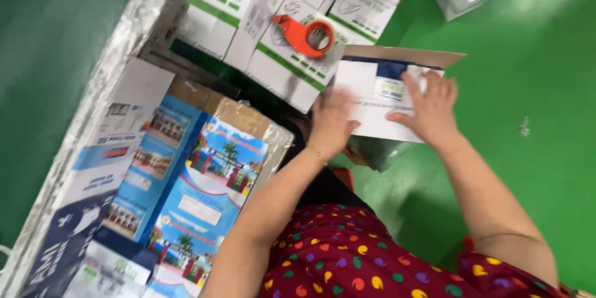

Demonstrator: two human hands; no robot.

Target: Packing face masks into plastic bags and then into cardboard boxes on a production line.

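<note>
Because it is a thin cardboard carton (385,96), white with a blue patch and a brown flap raised, it looks light, fairly stiff yet crushable, best held by its side edges. Both the left hand (332,118) and right hand (431,105) press flat on it, fingers spread, grasping nothing. Just beyond the carton an orange tape dispenser (304,34) rests on white boxes (285,65).

The left hand (332,121) is motion-blurred; the bottom edge cuts off the colourful booklets (198,211).

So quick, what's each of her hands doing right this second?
Left hand: open, fingers spread flat on the white and blue box.
Right hand: open, pressed flat on the same box, gripping nothing.
</note>
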